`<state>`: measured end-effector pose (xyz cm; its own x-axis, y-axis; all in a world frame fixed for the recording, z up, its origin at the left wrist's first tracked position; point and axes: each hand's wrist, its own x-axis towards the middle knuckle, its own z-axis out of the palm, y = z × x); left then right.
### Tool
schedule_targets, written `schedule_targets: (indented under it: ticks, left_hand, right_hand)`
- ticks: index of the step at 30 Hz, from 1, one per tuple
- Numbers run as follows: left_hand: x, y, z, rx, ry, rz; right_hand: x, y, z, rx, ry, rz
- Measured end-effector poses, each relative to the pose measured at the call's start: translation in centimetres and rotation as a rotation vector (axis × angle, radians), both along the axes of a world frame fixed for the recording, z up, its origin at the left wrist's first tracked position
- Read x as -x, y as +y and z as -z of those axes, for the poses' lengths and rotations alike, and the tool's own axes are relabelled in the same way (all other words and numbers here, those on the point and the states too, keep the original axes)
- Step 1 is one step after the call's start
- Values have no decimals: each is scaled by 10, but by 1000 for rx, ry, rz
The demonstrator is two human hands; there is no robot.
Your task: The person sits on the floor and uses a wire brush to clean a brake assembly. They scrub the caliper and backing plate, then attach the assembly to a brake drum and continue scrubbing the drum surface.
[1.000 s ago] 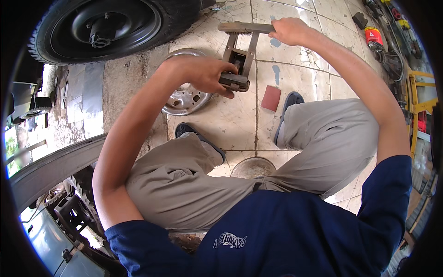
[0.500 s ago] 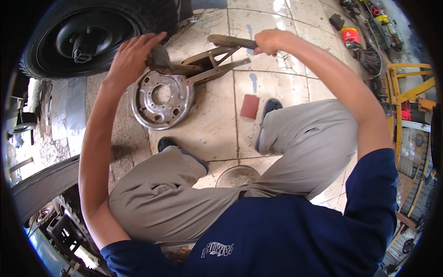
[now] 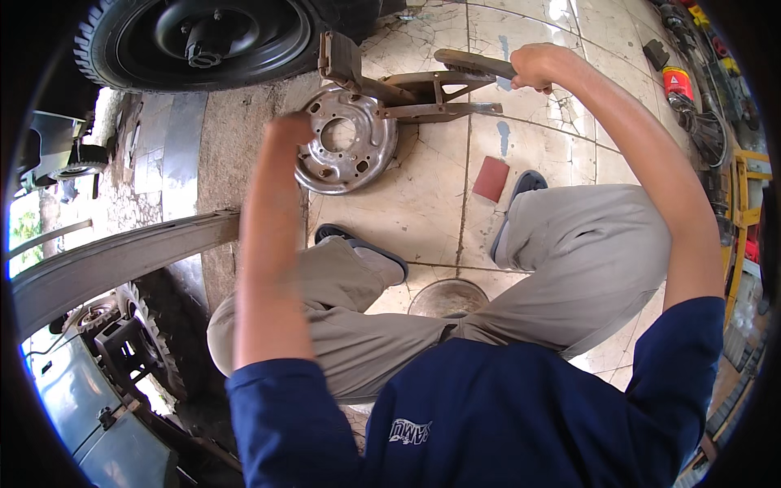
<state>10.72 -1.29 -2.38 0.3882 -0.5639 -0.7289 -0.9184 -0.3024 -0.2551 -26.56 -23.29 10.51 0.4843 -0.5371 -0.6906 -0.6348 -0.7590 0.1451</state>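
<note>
My right hand (image 3: 533,67) is closed around the handle of a brush (image 3: 468,62) with a long, narrow head, held out over a rusty metal bracket (image 3: 455,110). The bracket has two arms and an upright block (image 3: 340,61) at its left end. Beneath its left part lies a round metal backing plate (image 3: 358,169) with a big centre hole. My left hand (image 3: 291,130) is at the plate's left edge, smeared by motion. Its fingers cannot be made out, nor can I tell if it touches the plate.
A reddish sheet of sandpaper (image 3: 490,179) lies on the tiles near my right foot. A large black tyre and wheel (image 3: 281,61) stands at the far left. A metal beam (image 3: 130,252) juts in on the left. A red can (image 3: 677,84) and yellow frame (image 3: 740,211) line the right side.
My left hand has let go of the bracket's block and come back toward me. My right hand keeps hold of the brush. The view has shifted, moving the scene rightward.
</note>
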Motion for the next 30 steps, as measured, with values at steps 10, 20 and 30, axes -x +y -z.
schedule_targets:
  ticks: [10,20,30]
  left_hand:
    - [149,14,127,723,36,-271]
    - [119,23,140,735,103,-570]
    - [106,67,80,843,30,-664]
  right_hand:
    - [16,-3,9,19,65,-21]
    - [14,-3,12,17,94,-18]
    - [13,-2,5,34,50,-13]
